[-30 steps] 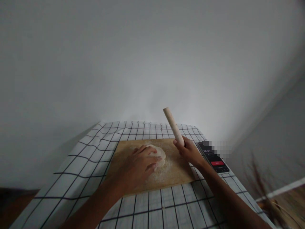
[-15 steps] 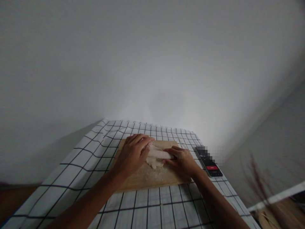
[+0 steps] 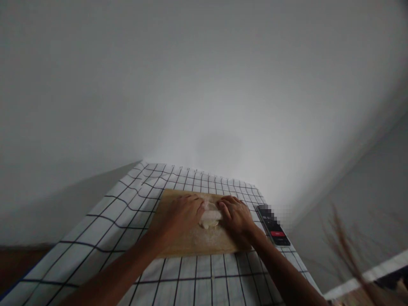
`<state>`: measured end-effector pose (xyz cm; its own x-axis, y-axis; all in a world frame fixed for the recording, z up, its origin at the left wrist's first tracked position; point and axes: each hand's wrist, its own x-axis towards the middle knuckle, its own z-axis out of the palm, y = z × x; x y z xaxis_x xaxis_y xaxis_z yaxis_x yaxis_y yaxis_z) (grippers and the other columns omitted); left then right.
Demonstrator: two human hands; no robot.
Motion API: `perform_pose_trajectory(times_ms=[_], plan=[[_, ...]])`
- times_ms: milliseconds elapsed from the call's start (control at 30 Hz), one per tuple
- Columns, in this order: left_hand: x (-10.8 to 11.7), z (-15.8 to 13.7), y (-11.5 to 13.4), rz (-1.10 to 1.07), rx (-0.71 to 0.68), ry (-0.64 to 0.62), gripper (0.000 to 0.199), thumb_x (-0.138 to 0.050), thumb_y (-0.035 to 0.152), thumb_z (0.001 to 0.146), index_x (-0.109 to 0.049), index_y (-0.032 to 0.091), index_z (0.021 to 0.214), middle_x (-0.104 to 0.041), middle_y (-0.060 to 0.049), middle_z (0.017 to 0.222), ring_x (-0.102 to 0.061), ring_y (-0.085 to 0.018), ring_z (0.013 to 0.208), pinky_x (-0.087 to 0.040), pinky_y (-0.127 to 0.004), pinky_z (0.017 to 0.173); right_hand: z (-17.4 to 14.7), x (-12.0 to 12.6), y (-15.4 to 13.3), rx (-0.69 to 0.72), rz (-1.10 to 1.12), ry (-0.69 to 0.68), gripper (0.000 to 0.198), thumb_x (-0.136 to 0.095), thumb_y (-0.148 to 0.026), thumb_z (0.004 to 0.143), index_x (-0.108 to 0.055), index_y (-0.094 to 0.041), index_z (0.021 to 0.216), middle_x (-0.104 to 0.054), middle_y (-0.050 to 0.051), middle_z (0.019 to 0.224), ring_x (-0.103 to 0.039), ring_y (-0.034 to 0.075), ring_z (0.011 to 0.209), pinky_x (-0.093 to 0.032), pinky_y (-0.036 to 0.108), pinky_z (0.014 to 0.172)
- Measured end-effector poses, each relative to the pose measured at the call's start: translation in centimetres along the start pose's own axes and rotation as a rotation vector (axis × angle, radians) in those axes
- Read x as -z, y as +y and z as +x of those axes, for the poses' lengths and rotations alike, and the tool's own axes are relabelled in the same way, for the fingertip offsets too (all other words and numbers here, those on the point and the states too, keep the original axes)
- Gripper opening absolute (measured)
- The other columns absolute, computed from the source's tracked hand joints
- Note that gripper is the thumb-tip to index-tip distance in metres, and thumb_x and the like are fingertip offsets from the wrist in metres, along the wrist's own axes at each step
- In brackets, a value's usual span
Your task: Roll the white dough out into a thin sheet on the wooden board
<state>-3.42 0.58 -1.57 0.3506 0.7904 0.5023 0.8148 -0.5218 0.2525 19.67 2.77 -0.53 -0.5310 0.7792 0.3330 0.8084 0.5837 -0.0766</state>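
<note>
On the wooden board (image 3: 204,248), a pale rolling pin (image 3: 213,216) lies crosswise over flattened dough (image 3: 208,224). My left hand (image 3: 187,212) covers the pin's left end, fingers bent over it. Over the right end rests my right hand (image 3: 235,212), its fingers pointing forward and curled onto the pin. Both ends of the pin are hidden under my hands, and only its middle shows. Some dough shows in front of the pin, and white flour dusts the wood around it.
A white cloth with black grid lines (image 3: 191,276) covers the table under the board. Right of the board lies a phone (image 3: 274,231) with a red button on its screen. A pale wall (image 3: 219,106) rises behind the table. Blurred dry stems (image 3: 346,246) stand at the lower right.
Both hands have shifted over the rolling pin. My right hand has gone from gripping around its end to lying on top, and my left hand sits lower. The view has tilted slightly.
</note>
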Motion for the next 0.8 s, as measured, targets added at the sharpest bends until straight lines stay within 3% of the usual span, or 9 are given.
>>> perform_pose_trajectory(times_ms=[200, 333, 433, 533, 800], plan=[[0.1, 2.0, -0.7, 0.04, 0.174, -0.09, 0.05, -0.031, 0.043, 0.102, -0.071, 0.018, 0.083, -0.074, -0.011, 0.084, -0.066, -0.022, 0.077, -0.046, -0.035, 0.075, 3.2, -1.1, 2.9, 0.09, 0.031, -0.156, 0.047, -0.022, -0.038, 0.108, -0.062, -0.02, 0.125, -0.065, 0.008, 0.127, -0.056, 0.02, 0.121, -0.043, 0.034, 0.1], [0.1, 3.7, -1.8, 0.061, 0.209, -0.157, 0.055, -0.031, 0.05, 0.101, -0.072, 0.02, 0.08, -0.072, -0.01, 0.079, -0.066, -0.021, 0.073, -0.043, -0.034, 0.071, 5.5, -2.0, 4.1, 0.103, 0.043, -0.191, 0.048, -0.019, -0.035, 0.108, -0.062, -0.018, 0.122, -0.067, 0.009, 0.12, -0.058, 0.018, 0.113, -0.042, 0.032, 0.098], [-0.3, 4.6, -2.8, 0.07, 0.193, -0.14, 0.046, -0.033, 0.043, 0.101, -0.072, 0.021, 0.091, -0.074, -0.009, 0.089, -0.067, -0.022, 0.083, -0.044, -0.033, 0.076, 6.7, -2.4, 4.3, 0.035, 0.002, -0.208, 0.045, -0.024, -0.035, 0.108, -0.065, -0.018, 0.113, -0.068, 0.008, 0.111, -0.058, 0.018, 0.111, -0.041, 0.031, 0.096], [-1.0, 4.7, -3.6, 0.109, 0.157, -0.083, 0.036, -0.035, 0.031, 0.1, -0.069, 0.02, 0.11, -0.073, -0.01, 0.106, -0.065, -0.023, 0.103, -0.044, -0.035, 0.09, 6.8, -2.4, 4.2, -0.013, -0.03, -0.196, 0.038, -0.03, -0.035, 0.107, -0.064, -0.02, 0.114, -0.067, 0.008, 0.116, -0.056, 0.019, 0.116, -0.04, 0.032, 0.098], [-2.1, 1.8, -2.6, 0.251, 0.109, 0.018, 0.042, -0.04, 0.025, 0.096, -0.06, 0.018, 0.132, -0.063, -0.012, 0.135, -0.055, -0.028, 0.127, -0.037, -0.047, 0.109, 2.0, -0.4, 1.2, -0.089, -0.038, -0.118, 0.037, -0.031, -0.032, 0.105, -0.061, -0.024, 0.124, -0.061, 0.007, 0.133, -0.052, 0.022, 0.128, -0.041, 0.037, 0.103]])
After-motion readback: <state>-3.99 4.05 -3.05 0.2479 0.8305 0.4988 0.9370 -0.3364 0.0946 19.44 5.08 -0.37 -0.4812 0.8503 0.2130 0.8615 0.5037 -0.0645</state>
